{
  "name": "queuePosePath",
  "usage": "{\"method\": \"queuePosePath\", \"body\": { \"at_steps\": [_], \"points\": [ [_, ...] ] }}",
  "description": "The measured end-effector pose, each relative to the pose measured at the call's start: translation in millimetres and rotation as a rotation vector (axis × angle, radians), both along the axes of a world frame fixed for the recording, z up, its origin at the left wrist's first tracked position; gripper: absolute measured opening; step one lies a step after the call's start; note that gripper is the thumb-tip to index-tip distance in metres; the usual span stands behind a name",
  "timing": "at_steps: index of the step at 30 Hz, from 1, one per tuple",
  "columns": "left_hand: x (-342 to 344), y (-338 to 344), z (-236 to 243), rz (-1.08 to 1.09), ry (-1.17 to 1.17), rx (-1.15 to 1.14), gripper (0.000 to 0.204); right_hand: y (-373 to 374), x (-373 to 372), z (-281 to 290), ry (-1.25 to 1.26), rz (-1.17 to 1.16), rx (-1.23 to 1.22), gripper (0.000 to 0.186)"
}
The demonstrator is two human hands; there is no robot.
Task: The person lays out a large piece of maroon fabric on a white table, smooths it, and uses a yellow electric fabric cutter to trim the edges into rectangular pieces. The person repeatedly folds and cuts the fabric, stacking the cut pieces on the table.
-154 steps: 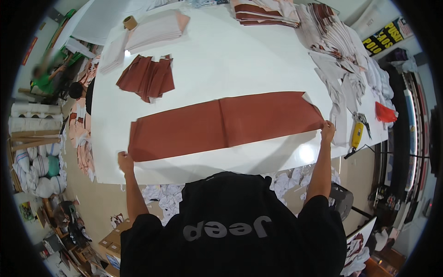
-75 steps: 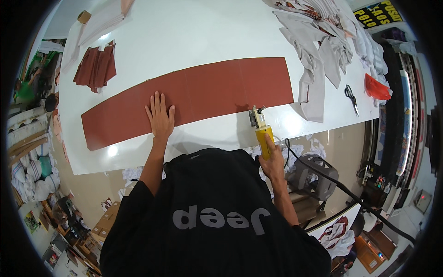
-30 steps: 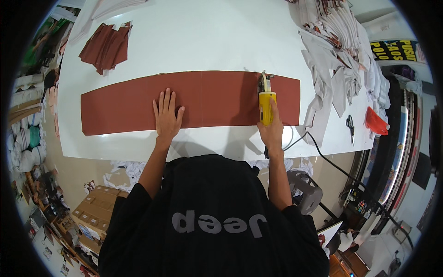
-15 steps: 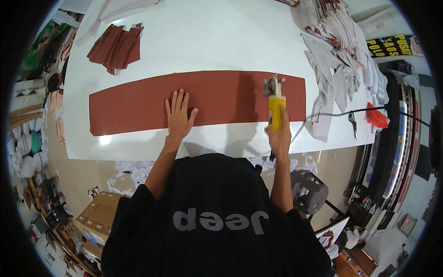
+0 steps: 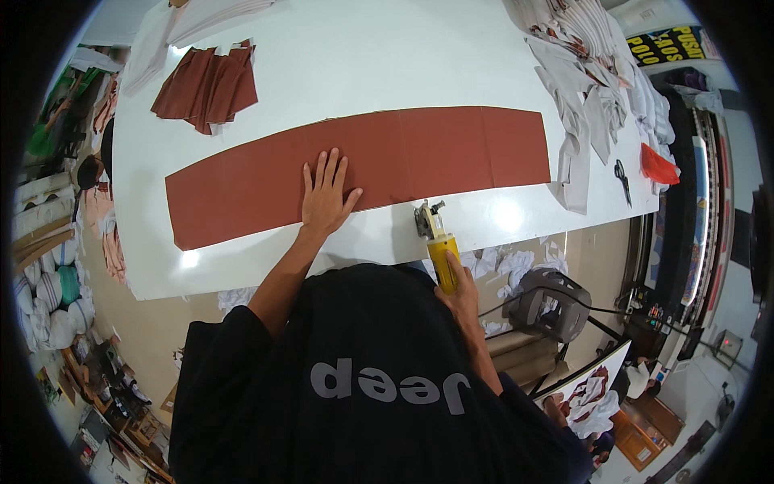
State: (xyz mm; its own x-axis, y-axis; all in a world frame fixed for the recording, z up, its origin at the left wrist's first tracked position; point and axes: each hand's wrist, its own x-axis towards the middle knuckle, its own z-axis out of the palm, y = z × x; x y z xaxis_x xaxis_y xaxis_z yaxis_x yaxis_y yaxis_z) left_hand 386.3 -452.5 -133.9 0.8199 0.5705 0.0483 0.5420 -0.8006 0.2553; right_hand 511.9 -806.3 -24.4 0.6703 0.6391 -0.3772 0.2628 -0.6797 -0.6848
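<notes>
A long reddish-brown fabric panel (image 5: 459, 149), slightly curved along its far edge, lies flat across the white table (image 5: 387, 48). On its near middle part rests my left hand (image 5: 326, 202), palm down with the fingers spread. My right hand (image 5: 459, 290) grips the yellow body of a corded handheld electric fabric cutter (image 5: 442, 252). Its metal head points away from me over the table's near edge, just short of the fabric and apart from it. Faint crosswise lines run over the panel's right half.
Folded brown fabric pieces (image 5: 211, 87) lie at the far left. White fabric strips (image 5: 568, 121), black scissors (image 5: 623, 181) and a red scrap (image 5: 659, 165) are at the right. Beyond the near edge stands a grey plastic stool (image 5: 556, 305), with the black cord (image 5: 617, 312) passing over it.
My right hand has brought the cutter from above the panel's right end back toward me and leftward, off the fabric. My left hand stays spread on the panel.
</notes>
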Motion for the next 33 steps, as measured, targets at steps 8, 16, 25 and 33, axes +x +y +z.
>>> {"method": "queuePosePath", "body": {
  "at_steps": [8, 16, 25, 33],
  "points": [
    [0.1, 1.1, -1.3, -0.006, -0.017, -0.007, 0.079, 24.8, -12.1, -28.4, -0.148, -0.01, 0.043, 0.088],
    [-1.3, 2.0, 1.1, -0.002, -0.018, -0.007, 0.078, 57.1, -3.1, -11.9, -0.13, -0.017, 0.0, 0.084],
    [-0.6, 1.8, 3.6, 0.002, -0.017, -0.037, 0.08, 114.7, 27.4, -12.3, -0.115, -0.023, -0.008, 0.086],
    [-0.9, 0.9, 5.0, 0.005, -0.037, -0.043, 0.08, 186.5, 76.6, -23.4, -0.197, 0.055, 0.117, 0.09]
  ]
}}
